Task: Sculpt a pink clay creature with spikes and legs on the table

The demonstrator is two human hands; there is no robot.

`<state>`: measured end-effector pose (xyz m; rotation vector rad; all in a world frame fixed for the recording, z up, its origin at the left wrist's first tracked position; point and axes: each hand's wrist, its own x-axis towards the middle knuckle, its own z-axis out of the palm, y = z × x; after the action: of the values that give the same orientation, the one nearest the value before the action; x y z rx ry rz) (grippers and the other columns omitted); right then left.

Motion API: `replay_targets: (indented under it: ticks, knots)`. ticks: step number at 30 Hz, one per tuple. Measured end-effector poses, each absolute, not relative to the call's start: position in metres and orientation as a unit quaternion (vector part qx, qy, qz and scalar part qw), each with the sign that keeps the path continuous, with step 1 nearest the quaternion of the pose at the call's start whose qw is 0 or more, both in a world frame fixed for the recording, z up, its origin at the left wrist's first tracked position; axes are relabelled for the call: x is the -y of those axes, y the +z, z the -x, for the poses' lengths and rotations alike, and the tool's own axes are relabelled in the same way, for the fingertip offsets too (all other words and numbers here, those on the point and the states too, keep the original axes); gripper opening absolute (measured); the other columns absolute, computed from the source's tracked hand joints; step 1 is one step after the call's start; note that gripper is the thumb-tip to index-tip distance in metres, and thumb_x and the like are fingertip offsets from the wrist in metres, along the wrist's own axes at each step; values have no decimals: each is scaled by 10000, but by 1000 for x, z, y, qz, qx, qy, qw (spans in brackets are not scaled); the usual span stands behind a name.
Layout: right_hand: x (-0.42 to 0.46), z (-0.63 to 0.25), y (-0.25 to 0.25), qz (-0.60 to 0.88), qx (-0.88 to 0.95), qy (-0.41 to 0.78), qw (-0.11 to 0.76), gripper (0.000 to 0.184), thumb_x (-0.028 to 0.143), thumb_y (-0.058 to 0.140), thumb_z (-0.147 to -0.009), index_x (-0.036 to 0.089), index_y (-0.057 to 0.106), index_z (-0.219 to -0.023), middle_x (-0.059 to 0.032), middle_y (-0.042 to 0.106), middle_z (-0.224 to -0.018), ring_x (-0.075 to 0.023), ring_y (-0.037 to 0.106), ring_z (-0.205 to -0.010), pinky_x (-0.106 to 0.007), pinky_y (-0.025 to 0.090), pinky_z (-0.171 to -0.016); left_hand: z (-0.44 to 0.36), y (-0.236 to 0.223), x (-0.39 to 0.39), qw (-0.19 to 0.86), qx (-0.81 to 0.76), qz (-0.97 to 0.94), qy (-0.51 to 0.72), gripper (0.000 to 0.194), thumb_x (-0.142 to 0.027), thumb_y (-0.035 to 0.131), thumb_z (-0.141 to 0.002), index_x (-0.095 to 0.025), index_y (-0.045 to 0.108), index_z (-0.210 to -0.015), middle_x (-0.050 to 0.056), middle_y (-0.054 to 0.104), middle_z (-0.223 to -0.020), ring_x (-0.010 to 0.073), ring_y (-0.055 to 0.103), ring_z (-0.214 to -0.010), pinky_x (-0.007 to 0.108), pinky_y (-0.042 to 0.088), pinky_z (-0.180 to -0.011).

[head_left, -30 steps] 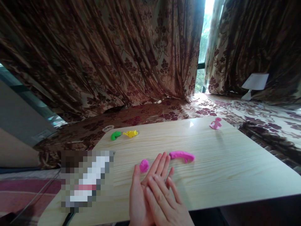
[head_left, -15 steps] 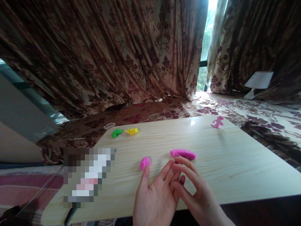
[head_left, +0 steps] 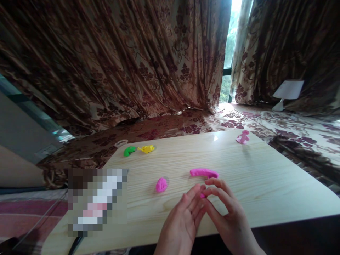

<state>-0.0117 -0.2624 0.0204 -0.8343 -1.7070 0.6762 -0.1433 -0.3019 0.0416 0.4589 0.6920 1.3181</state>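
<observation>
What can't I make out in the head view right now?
Small pink piece: full shape, head view, covered by fingers of the right hand.
Pixelated object: what it is, head view, masked by blocks.
Yellow piece: fine detail, head view, too small.
Left hand: forearm, head view, cut off by bottom edge.

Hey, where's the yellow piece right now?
In the head view, the yellow piece lies on the table toward its far left corner, just right of the green piece.

Bare left hand [head_left: 183, 221] and bare right hand [head_left: 231, 214], slender fingers [head_left: 220, 193], uncovered wrists [head_left: 248, 242].
</observation>
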Motion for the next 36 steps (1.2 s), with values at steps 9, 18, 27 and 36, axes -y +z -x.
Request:
replay_targets:
  ticks: [9,18,27,36]
  knots:
    - [268,4,22,304,722,317,534,271,77,583,-811,243,567,-1024,-54,530,-1141,-203,518,-1106,-335,434,-942,138,44,303,575,-487,-330,568,172,-296,687,-740,-155,731,-827,56,714,-813,193,604,-853,297,417,-845]
    - [267,11,24,343,754,186,529,235,66,559,-821,233,624,-972,-74,504,-1159,-241,474,-1111,-389,456,-879,134,41,296,762,-266,-100,582,311,-322,460,-900,-128,697,-955,81,703,-886,156,635,-820,257,470,-773]
    - [267,14,27,312,825,125,454,347,74,489,-826,203,598,-1129,-92,475,-1292,-281,358,-1249,-471,397,-975,135,43,297,757,-225,44,612,271,-75,416,-892,-122,618,-1066,70,698,-922,89,659,-747,196,512,-704]
    - [268,20,20,293,894,5,339,451,202,478,-870,148,463,-1317,-38,386,-1440,-326,156,-1372,-558,173,-1089,139,47,298,809,-165,-25,564,518,-456,274,-930,-112,603,-1134,138,633,-1142,220,566,-1118,336,440,-946]
